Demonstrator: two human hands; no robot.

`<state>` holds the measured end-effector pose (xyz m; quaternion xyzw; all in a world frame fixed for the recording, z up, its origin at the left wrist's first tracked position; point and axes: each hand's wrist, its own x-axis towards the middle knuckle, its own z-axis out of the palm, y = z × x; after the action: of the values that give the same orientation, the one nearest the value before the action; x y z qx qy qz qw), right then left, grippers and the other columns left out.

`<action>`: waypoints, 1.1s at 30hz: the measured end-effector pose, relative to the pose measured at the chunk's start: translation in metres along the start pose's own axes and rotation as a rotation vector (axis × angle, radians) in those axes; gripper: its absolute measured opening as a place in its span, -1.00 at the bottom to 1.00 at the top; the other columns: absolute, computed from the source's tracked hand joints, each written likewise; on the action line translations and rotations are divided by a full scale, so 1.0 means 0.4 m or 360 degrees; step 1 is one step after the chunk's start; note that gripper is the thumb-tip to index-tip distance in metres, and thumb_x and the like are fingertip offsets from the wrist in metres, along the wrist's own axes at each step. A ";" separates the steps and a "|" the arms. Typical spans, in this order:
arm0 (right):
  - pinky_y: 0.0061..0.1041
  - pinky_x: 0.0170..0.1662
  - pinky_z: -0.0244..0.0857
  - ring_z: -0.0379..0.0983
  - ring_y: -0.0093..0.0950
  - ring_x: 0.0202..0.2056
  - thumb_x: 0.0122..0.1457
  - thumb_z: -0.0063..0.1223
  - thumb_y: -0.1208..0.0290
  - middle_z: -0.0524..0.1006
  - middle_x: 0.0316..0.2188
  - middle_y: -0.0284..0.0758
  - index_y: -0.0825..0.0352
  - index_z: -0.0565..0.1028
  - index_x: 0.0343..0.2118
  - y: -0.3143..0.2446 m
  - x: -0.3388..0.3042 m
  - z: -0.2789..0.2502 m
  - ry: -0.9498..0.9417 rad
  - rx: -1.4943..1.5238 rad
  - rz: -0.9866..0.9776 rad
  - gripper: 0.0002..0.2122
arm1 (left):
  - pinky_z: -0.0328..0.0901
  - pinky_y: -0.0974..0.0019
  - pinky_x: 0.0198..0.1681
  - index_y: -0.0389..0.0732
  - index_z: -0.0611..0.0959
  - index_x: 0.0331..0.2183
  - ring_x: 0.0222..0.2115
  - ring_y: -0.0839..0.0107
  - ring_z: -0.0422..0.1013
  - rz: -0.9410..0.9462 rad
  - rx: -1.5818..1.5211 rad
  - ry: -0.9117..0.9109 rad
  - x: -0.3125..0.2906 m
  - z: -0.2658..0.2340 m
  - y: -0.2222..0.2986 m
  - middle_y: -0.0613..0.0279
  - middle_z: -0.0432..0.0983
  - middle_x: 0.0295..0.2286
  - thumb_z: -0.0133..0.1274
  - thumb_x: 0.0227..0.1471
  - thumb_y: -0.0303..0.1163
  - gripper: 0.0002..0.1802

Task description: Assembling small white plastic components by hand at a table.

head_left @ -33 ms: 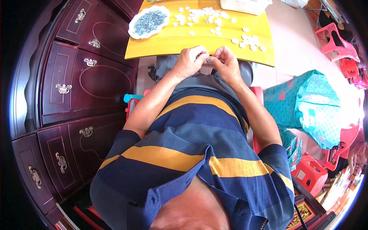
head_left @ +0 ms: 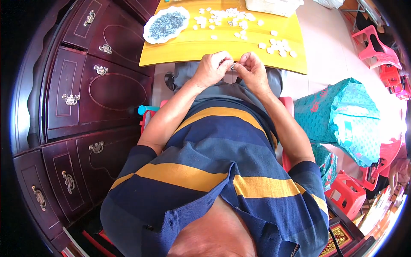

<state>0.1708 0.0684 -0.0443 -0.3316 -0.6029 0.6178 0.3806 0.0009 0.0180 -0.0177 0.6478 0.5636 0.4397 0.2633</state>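
Just off the near edge of the yellow table [head_left: 239, 47], my two hands meet over my lap with bent, pinching fingers. Between the fingertips sits a small grey piece [head_left: 233, 67], rounded and partly hidden, too small to make out fully. My left hand [head_left: 212, 68] reaches it from the left, thumb and forefinger closed at it. From the other side, the thumb and forefinger of my right hand [head_left: 254, 73] grip it. On the table, a white scalloped dish [head_left: 150, 36] holds many small dark grey pieces. Small pale pieces [head_left: 227, 13] lie scattered, with another group [head_left: 280, 46] toward the right.
A whitish tub [head_left: 274, 6] stands at the table's far edge. Dark wooden drawers [head_left: 98, 85] line my left side. To my right stand a large turquoise bag [head_left: 317, 111] and several red plastic stools [head_left: 349, 195].
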 end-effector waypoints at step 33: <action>-0.70 -0.46 0.25 0.35 -0.70 -0.53 0.17 0.16 0.59 0.47 -0.51 -0.47 0.26 0.33 -0.33 -0.022 0.011 -0.008 0.0136 0.0413 0.0016 -0.82 | 0.39 -0.05 -0.27 -0.04 0.53 0.06 -0.33 -0.07 0.52 -0.0127 0.1093 0.0198 0.157 -0.175 -0.109 -0.08 0.60 -0.36 0.05 0.06 -0.27 -0.51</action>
<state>0.1721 0.0737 -0.0354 -0.3087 -0.4994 0.6778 0.4425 -0.0829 0.0776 -0.0038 0.6481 0.7184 0.2524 0.0121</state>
